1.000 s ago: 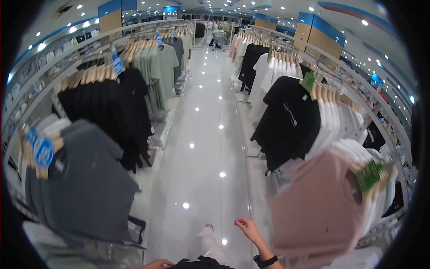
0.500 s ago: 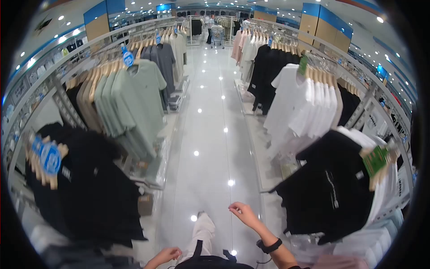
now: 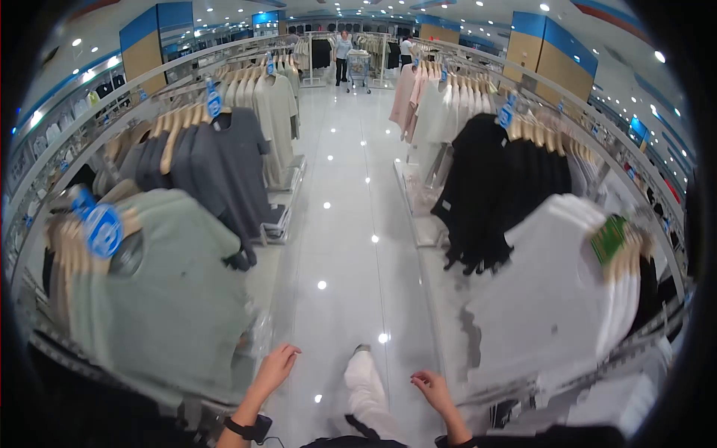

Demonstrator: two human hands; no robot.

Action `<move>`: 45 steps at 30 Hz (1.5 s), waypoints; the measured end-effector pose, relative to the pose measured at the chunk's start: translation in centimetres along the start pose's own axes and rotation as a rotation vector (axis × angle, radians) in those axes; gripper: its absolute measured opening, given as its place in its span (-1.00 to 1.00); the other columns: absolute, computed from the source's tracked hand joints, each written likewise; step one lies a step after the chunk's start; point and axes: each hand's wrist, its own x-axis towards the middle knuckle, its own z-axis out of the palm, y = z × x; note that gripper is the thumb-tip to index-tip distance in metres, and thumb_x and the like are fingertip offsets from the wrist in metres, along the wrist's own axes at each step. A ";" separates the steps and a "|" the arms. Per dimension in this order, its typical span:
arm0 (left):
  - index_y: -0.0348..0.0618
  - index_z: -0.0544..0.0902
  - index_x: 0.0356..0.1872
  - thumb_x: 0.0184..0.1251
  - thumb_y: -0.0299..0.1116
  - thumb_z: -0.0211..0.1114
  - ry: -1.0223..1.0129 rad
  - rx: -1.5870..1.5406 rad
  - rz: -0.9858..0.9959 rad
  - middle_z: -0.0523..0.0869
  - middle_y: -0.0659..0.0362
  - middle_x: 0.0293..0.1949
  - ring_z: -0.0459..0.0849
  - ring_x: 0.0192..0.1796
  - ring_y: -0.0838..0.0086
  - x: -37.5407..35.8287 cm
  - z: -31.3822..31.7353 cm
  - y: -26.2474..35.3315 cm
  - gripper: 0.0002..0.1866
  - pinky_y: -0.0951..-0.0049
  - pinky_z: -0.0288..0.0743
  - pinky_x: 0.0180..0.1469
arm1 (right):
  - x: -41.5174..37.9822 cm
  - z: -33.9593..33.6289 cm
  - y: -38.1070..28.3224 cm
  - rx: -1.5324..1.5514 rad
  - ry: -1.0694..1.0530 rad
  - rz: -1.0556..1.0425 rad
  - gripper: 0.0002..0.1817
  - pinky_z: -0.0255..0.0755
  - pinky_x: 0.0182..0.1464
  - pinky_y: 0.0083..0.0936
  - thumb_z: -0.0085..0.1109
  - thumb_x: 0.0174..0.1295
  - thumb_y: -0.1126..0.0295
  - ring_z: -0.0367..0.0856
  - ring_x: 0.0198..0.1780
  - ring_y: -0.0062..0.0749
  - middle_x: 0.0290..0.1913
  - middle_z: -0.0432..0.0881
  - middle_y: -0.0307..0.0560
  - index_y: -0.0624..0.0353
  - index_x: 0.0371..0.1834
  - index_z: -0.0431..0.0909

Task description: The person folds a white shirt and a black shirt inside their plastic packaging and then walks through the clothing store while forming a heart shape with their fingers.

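Observation:
My left hand (image 3: 278,364) hangs over the aisle at the lower middle, loosely bent, with nothing in it. A dark band circles that wrist. My right hand (image 3: 431,387) is lower and to the right, its fingers slightly curled and also without any object. Neither hand touches the clothes. Nearest the left hand are sage-green T-shirts (image 3: 175,272) on wooden hangers. White T-shirts (image 3: 549,287) hang closest to the right hand. Between the hands, one light trouser leg (image 3: 364,392) reaches forward over the floor.
A shiny tiled aisle (image 3: 347,246) runs ahead between clothing racks. Farther along hang dark grey shirts (image 3: 224,160) on the left and black shirts (image 3: 485,179) on the right. At the far end a person (image 3: 343,56) stands beside a shopping cart (image 3: 359,71).
I have moved forward along the aisle; the black shirts once nearest have passed. My left hand has swung forward and up, my right hand back and down. The far person and cart look closer.

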 end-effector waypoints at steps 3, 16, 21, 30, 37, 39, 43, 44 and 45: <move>-0.11 0.54 -0.22 0.21 -0.47 0.11 -0.008 0.101 0.035 0.55 0.08 -0.28 0.58 -0.25 0.16 12.2 0.4 -4.1 -0.87 0.25 0.47 -0.24 | 14.2 -1.1 -0.8 0.020 0.025 0.009 -0.82 0.43 -0.30 -0.55 0.18 0.17 0.35 0.61 -0.35 -0.43 -0.38 0.66 -0.06 0.24 -0.27 0.61; -0.25 0.55 -0.42 0.14 -0.45 0.24 0.209 0.030 -0.267 0.54 0.07 -0.46 0.58 -0.39 0.23 55.4 -3.8 -18.3 -0.91 0.35 0.44 -0.34 | 72.8 -0.3 -14.0 -0.009 -0.064 -0.347 -0.85 0.46 -0.20 -0.41 0.15 0.18 0.39 0.60 -0.26 -0.18 -0.29 0.62 0.00 0.24 -0.29 0.57; -0.26 0.52 -0.47 0.13 -0.43 0.24 0.212 0.114 -0.132 0.53 0.07 -0.48 0.56 -0.40 0.20 78.5 -5.2 -27.4 -0.88 0.31 0.43 -0.34 | 93.2 1.2 -15.3 -0.063 -0.001 -0.342 -0.86 0.44 -0.20 -0.46 0.17 0.15 0.43 0.59 -0.29 -0.22 -0.32 0.63 -0.01 0.26 -0.29 0.57; -0.23 0.49 -0.50 0.11 -0.42 0.25 0.101 0.076 0.163 0.53 0.08 -0.48 0.55 -0.40 0.21 120.8 -8.0 -29.1 -0.87 0.30 0.41 -0.34 | 120.4 -4.0 -16.3 -0.043 0.139 -0.063 -0.86 0.44 -0.24 -0.50 0.18 0.14 0.42 0.60 -0.34 -0.31 -0.35 0.65 -0.03 0.27 -0.31 0.59; -0.22 0.48 -0.53 0.09 -0.43 0.25 0.135 0.149 0.136 0.51 0.09 -0.51 0.54 -0.41 0.23 147.4 -7.7 -36.3 -0.86 0.33 0.42 -0.33 | 148.9 -5.0 -11.7 -0.002 0.113 0.035 -0.84 0.44 -0.23 -0.50 0.17 0.15 0.40 0.60 -0.33 -0.36 -0.42 0.65 -0.03 0.29 -0.32 0.60; -0.23 0.49 -0.52 0.11 -0.43 0.26 0.118 0.128 0.024 0.52 0.10 -0.50 0.54 -0.41 0.24 151.8 -8.5 -37.7 -0.86 0.34 0.42 -0.33 | 158.3 -5.8 -11.6 -0.072 0.108 -0.026 -0.83 0.44 -0.22 -0.51 0.17 0.15 0.39 0.60 -0.31 -0.36 -0.39 0.65 -0.02 0.29 -0.31 0.59; -0.22 0.59 -0.30 0.13 -0.43 0.26 0.085 -0.048 -0.095 0.62 0.12 -0.35 0.59 -0.22 0.29 164.1 -12.3 -38.1 -0.86 0.38 0.45 -0.16 | 176.3 -8.0 -21.4 -0.048 0.055 -0.231 -0.84 0.44 -0.16 -0.41 0.11 0.19 0.39 0.59 -0.23 -0.17 -0.31 0.64 0.00 0.24 -0.28 0.60; -0.21 0.60 -0.24 0.13 -0.44 0.27 0.091 -0.103 -0.107 0.64 0.12 -0.31 0.59 -0.18 0.31 167.2 -13.1 -37.8 -0.83 0.39 0.45 -0.12 | 180.4 -8.9 -23.6 -0.056 -0.010 -0.279 -0.82 0.44 -0.14 -0.41 0.09 0.21 0.38 0.60 -0.21 -0.20 -0.27 0.65 -0.04 0.22 -0.24 0.61; -0.22 0.60 -0.05 0.33 -0.19 0.10 0.002 -0.411 -0.227 0.66 0.05 -0.09 0.55 0.06 0.26 170.1 -14.0 -38.1 -0.65 0.29 0.35 0.12 | 184.4 -9.9 -26.0 0.067 -0.128 -0.231 -0.81 0.42 -0.08 -0.41 0.07 0.23 0.37 0.60 -0.17 -0.23 -0.22 0.66 -0.07 0.22 -0.20 0.60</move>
